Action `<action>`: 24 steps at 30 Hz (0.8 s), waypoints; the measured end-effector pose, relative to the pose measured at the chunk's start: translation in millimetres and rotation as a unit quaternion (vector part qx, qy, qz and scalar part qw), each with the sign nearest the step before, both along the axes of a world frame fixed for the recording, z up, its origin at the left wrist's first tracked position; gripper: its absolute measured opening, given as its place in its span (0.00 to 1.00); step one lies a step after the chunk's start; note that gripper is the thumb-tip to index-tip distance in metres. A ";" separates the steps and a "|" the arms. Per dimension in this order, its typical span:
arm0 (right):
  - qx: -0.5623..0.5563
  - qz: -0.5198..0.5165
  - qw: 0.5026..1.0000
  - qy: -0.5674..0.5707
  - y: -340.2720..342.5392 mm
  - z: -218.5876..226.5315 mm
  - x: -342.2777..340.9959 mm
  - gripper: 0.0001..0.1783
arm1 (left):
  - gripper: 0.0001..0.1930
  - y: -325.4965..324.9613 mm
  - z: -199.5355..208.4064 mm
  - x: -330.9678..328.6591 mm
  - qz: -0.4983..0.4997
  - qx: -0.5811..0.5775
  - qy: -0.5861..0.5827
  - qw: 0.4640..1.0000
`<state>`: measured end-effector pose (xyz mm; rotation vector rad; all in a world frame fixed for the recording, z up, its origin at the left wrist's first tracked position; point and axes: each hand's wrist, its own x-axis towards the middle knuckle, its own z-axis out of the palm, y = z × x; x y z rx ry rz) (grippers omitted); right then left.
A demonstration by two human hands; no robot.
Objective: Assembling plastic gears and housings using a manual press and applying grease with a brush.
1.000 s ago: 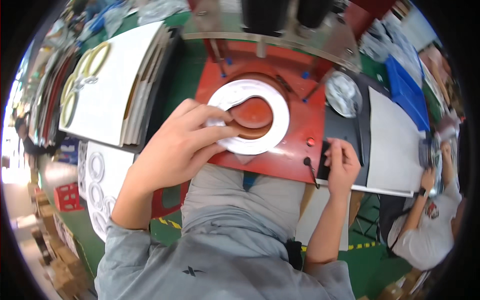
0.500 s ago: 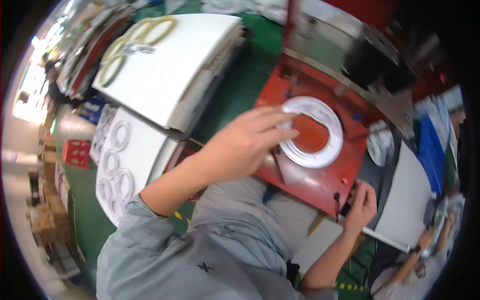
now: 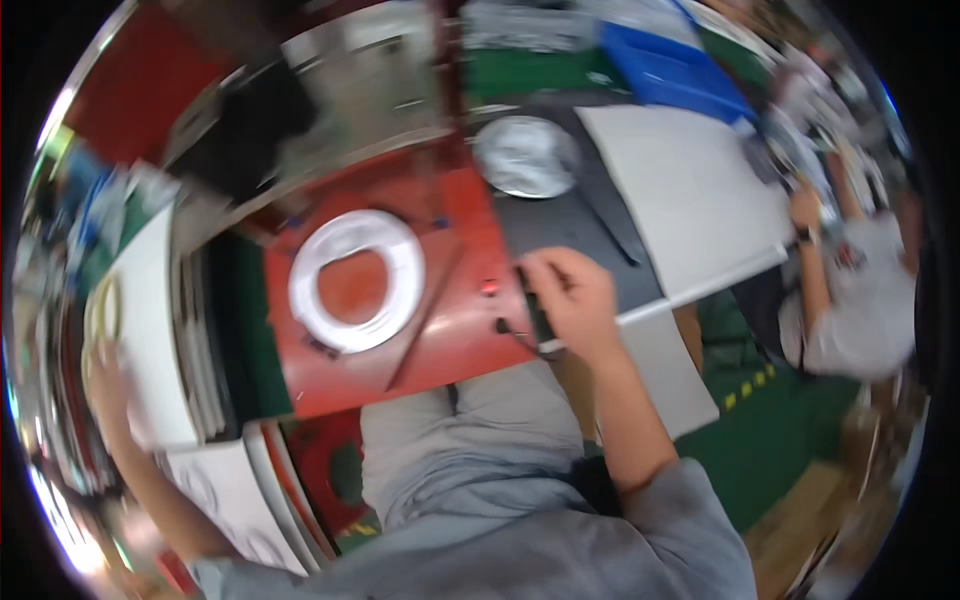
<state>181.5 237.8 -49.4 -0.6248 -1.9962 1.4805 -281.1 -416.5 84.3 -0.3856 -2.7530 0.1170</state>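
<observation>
White ring (image 3: 356, 280) lies on red plate (image 3: 440, 340); right hand (image 3: 570, 295) curled, pinching black edge.

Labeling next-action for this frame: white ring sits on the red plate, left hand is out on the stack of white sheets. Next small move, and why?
Probably lift the top sheet off the white stack: the left hand lies at its edge, far from the white ring already seated on the red plate. The right hand rests at the plate's right edge by a dark tool.
</observation>
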 end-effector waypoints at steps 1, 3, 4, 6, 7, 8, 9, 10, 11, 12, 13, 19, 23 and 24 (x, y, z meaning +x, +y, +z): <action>-0.007 -0.048 0.999 -0.009 5.3 -4.6 15.5 0.08 | 0.31 129.5 -28.7 29.6 0.009 0.113 -0.093 0.989; -0.006 -0.050 0.999 0.013 6.2 -3.4 18.4 0.08 | 0.35 127.5 -27.0 32.0 0.014 0.151 -0.097 0.984; -0.007 -0.048 0.999 0.013 6.3 -2.1 21.4 0.08 | 0.35 136.0 -28.7 29.9 0.031 0.110 -0.075 0.991; 0.014 -0.055 0.998 0.010 4.1 7.1 25.6 0.08 | 0.36 134.0 -24.5 18.8 0.023 0.123 -0.072 0.989; 0.011 -0.054 0.998 0.010 3.6 5.1 25.4 0.08 | 0.36 130.6 -21.5 12.3 0.016 0.123 -0.071 0.990; 0.005 -0.058 0.998 0.014 3.7 4.0 24.2 0.08 | 0.36 126.8 -18.9 6.3 0.008 0.122 -0.070 0.990; 0.008 -0.057 0.998 0.014 2.1 5.3 22.1 0.08 | 0.30 117.5 -14.7 2.8 -0.011 0.083 -0.043 0.996; 0.007 -0.052 0.999 0.010 1.2 5.8 20.5 0.08 | 0.30 109.7 -15.7 0.6 -0.010 0.086 -0.043 0.995; 0.006 -0.048 0.999 0.006 0.7 5.8 19.9 0.08 | 0.25 102.8 -17.3 -1.4 -0.024 0.097 -0.053 0.994; 0.003 -0.046 0.999 0.006 0.5 4.4 19.4 0.08 | 0.21 102.6 -18.2 -4.3 -0.041 0.108 -0.063 0.991; 0.007 -0.051 0.999 0.005 1.3 4.0 20.2 0.08 | 0.21 118.8 -18.2 2.0 -0.046 0.112 -0.065 0.991; -0.008 -0.046 0.999 0.014 2.9 5.6 18.3 0.09 | 0.19 119.5 -18.0 5.5 -0.037 0.215 -0.052 0.975; 0.015 -0.044 0.999 -0.001 4.2 3.0 19.1 0.09 | 0.23 125.6 -17.4 8.4 -0.066 0.271 -0.090 0.956; 0.032 -0.044 0.999 -0.004 5.2 5.1 20.6 0.09 | 0.23 138.3 -8.9 22.2 -0.068 0.281 -0.101 0.952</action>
